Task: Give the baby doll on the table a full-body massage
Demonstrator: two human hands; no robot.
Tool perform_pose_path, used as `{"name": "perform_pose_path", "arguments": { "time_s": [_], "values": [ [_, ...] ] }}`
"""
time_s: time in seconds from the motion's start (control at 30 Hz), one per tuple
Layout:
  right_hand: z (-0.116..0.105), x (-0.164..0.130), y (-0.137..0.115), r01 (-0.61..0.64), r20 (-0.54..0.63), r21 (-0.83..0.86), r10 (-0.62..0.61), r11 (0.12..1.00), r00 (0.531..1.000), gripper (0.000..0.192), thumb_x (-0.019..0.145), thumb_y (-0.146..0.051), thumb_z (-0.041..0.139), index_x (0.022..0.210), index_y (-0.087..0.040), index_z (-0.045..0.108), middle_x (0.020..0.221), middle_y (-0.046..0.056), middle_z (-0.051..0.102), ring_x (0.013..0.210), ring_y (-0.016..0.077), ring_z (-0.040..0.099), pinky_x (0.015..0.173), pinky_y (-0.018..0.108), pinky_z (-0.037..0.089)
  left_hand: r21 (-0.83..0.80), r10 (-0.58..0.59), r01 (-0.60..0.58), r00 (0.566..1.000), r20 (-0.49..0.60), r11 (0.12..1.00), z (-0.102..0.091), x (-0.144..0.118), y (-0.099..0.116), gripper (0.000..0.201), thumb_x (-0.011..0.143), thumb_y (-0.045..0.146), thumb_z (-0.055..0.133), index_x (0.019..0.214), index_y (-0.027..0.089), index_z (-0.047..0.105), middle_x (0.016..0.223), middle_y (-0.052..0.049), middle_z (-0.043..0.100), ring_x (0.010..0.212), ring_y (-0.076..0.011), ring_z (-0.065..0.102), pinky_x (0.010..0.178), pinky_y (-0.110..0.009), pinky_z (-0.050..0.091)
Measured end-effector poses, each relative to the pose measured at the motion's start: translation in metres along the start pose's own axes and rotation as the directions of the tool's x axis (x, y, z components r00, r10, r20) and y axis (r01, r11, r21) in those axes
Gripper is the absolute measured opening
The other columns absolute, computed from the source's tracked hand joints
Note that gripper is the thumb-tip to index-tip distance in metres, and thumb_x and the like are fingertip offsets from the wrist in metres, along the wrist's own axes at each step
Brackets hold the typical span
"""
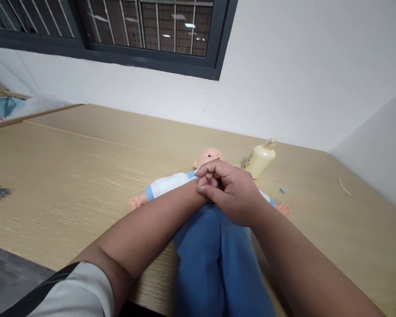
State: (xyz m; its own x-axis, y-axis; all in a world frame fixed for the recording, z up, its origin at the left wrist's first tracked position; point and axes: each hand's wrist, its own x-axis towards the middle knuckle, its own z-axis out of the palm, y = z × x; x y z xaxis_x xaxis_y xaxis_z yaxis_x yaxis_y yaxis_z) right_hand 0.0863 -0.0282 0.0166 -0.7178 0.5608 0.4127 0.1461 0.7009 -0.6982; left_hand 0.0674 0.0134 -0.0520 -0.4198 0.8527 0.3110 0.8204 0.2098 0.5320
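Light-grey sleeve nearest the camera, lower left, a black band along its outer edge. Left forearm ran from it up to the middle of the view; right forearm came in from the lower right. Both bare.

Doll lay face up on a pale wood-grain table, directly under the hands: head at the far end, arms spread, blue legs toward the camera. White top, blue cuffs.

Right hand lay over the end of the left forearm, above the doll's chest. Its fingers were curled in toward the thumb, the gap narrow; could not tell whether they gripped anything. Left hand was hidden beneath it; finger state could not be told.

Cream pump bottle stood out just right of the doll's head, slanted in the view. Farther right on the tabletop: small blue scrap, then a thin pale strip. Far left, teal cloth showed behind a wooden edge. White wall behind, with a dark-framed window.
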Motion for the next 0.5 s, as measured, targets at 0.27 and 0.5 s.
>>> {"name": "perform_pose_path", "arguments": {
  "time_s": [0.27, 0.5],
  "values": [
    [-0.009, -0.001, 0.000, -0.026, 0.064, 0.022, 0.024, 0.999, 0.998, 0.037, 0.085, -0.011, 0.060, 0.119, -0.025, 0.060, 0.090, -0.001, 0.073, 0.081, 0.0151, 0.069, 0.073, 0.030, 0.055, 0.328, -0.192, 0.212, 0.977, -0.093, 0.921, -0.008, -0.004, 0.014, 0.046, 0.064, -0.003, 0.058, 0.099, 0.020, 0.076, 0.071, 0.002, 0.063, 0.099, -0.0254, 0.065, 0.092, -0.039, 0.057],
    [-0.012, -0.004, 0.005, 0.027, -0.133, -0.040, -0.033, 0.999, 0.991, 0.039, 0.085, -0.013, 0.065, 0.121, -0.028, 0.062, 0.094, 0.000, 0.074, 0.090, 0.0175, 0.071, 0.081, 0.033, 0.056, -0.030, -0.017, 0.012, 0.984, -0.175, 0.999, -0.013, 0.013, 0.007, 0.050, 0.074, 0.009, 0.039, 0.100, 0.023, 0.080, 0.060, 0.002, 0.066, 0.093, -0.0226, 0.069, 0.079, -0.033, 0.057]
  ]
}}
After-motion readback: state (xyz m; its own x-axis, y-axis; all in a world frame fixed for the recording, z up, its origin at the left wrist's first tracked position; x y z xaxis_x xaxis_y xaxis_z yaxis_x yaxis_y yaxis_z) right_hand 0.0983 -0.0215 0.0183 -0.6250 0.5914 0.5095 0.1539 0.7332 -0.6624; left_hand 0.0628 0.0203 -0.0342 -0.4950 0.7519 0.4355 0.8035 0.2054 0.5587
